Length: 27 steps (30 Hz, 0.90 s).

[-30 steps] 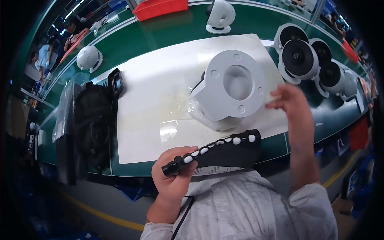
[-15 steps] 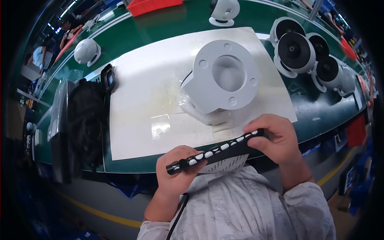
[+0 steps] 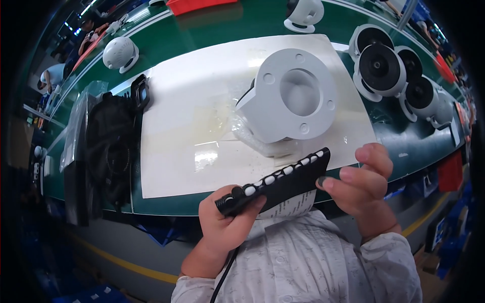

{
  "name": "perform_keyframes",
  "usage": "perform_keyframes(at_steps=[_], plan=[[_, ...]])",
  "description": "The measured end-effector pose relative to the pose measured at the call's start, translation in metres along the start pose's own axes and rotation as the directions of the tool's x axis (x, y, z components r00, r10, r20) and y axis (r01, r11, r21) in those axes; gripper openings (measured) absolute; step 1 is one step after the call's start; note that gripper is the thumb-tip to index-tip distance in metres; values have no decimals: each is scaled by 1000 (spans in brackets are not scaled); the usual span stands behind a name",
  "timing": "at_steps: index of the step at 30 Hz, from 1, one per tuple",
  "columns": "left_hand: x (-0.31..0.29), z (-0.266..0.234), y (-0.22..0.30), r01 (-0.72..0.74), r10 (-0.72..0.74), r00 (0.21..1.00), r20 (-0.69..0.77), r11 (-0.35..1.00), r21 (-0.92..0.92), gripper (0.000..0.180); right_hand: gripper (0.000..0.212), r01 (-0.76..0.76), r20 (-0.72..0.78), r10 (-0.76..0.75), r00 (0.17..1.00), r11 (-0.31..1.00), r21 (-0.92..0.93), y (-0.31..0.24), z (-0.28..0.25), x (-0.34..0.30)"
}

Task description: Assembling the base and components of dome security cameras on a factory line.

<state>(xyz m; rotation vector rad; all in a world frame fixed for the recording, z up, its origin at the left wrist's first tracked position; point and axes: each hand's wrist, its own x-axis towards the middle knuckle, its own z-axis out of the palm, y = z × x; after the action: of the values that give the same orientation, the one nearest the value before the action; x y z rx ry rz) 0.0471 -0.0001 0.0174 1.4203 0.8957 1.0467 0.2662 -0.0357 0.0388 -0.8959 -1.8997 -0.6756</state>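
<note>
My left hand (image 3: 230, 219) grips the left end of a folded black sheet (image 3: 293, 182) with white round spots along its upper edge; fingers are behind it, thumb in front. A white paper with printed lines (image 3: 290, 204) hangs beneath the sheet. Apart from the sheet's right end is my right hand (image 3: 361, 182), fingers spread, with a small dark round pad (image 3: 321, 181) at one fingertip. Beyond both hands, a white device with a ring-shaped base (image 3: 295, 96) lies base up on clear bubble wrap (image 3: 273, 147). Several shallow round recesses dot the ring.
A white board (image 3: 187, 121) covers part of the green table (image 3: 222, 45). Several white devices with black round fronts (image 3: 379, 68) cluster at right. Left are a black bag (image 3: 108, 136) and a white round device (image 3: 120, 53). A red bin (image 3: 197, 6) stands at the back.
My right hand has let go of the sheet's right end and moved right, its fingers opening with the dark pad on one tip. My left hand still holds the sheet, now tilted more steeply.
</note>
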Motion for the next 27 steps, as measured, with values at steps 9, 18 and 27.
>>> perform_keyframes(at_steps=[9, 18, 27], plan=[[1, 2, -1, -81, 79, 996, 36, 995, 64, 11, 18, -18, 74, -2, 997, 964, 265, -7, 16, 4], [6, 5, 4, -36, 33, 996, 81, 999, 35, 9, 30, 64, 136, -162, 978, 840, 539, -9, 20, 21], [32, 10, 9, -496, 467, 852, 235, 864, 81, 33, 67, -374, 198, 320, 927, 724, 580, 77, 25, 71]])
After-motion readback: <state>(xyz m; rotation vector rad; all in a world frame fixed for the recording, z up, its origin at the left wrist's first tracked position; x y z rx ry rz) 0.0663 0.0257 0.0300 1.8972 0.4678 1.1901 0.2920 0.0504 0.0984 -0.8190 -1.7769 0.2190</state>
